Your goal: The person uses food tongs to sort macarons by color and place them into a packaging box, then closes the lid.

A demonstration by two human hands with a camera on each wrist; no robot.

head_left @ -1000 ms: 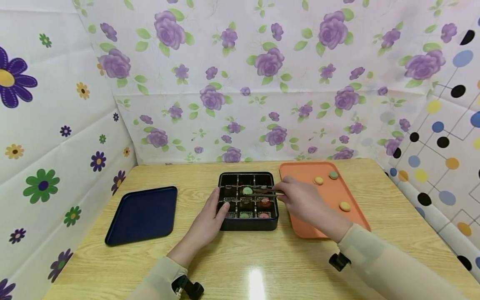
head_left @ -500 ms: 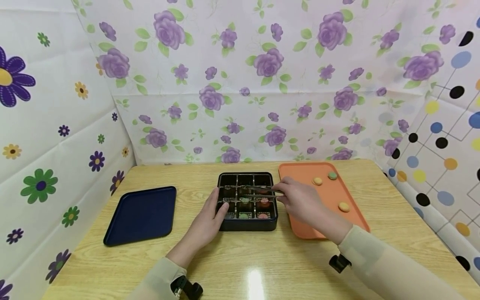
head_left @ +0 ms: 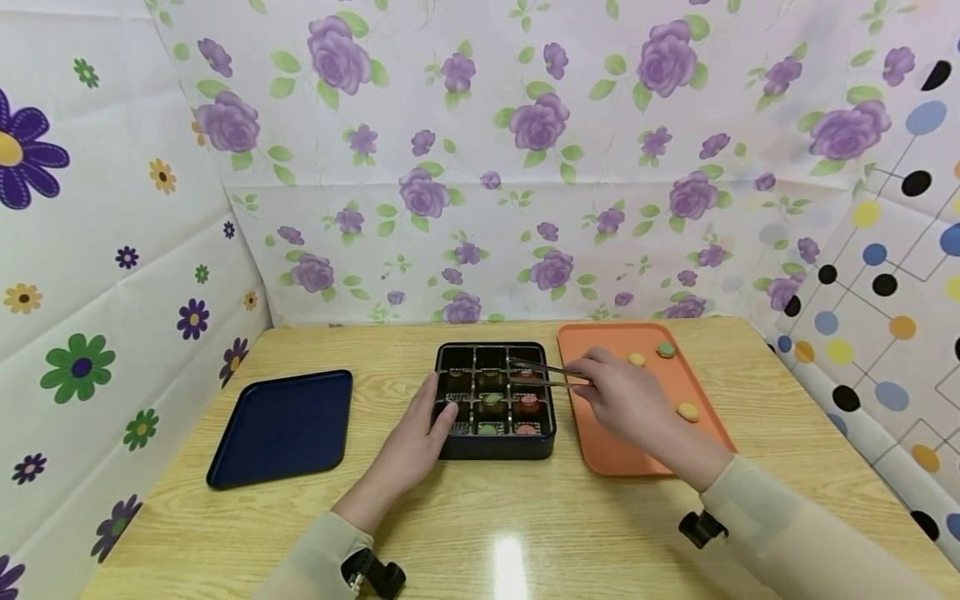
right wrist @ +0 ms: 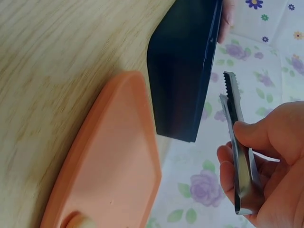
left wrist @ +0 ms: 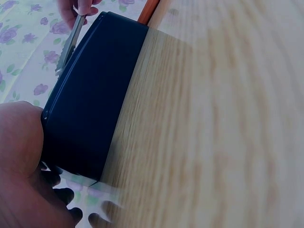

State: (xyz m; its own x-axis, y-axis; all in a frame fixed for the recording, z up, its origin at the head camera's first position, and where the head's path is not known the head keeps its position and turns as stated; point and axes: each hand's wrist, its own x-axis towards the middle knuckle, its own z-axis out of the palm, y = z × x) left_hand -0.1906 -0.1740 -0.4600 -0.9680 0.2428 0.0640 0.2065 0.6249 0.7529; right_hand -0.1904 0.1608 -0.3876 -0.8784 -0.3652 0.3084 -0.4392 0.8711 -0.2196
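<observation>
The black compartment box [head_left: 495, 450] stands mid-table, with green macarons [head_left: 492, 399] in its middle column and pink macarons [head_left: 529, 401] in its right column. My left hand [head_left: 411, 442] holds the box's left wall, thumb over the rim and fingers along the outside. Metal tongs [head_left: 551, 375] are gripped in my right hand [head_left: 622, 396], over the box's right side. Their serrated tips are apart with nothing between them, as the right wrist view shows of the tongs [right wrist: 237, 152]. The left wrist view shows the left hand [left wrist: 21, 147] against the box [left wrist: 92, 95].
An orange tray [head_left: 622, 454] lies right of the box, with two yellow macarons [head_left: 687, 412] and a green macaron [head_left: 666, 350] on it. At the left is a dark blue tray [head_left: 288, 429]. Floral sheets surround the wooden table [head_left: 435, 533] at the back and sides.
The green macaron that was in the tongs is now down in a middle-column compartment. My right hand has moved right with the tongs, which have spread. My left hand stays on the box.
</observation>
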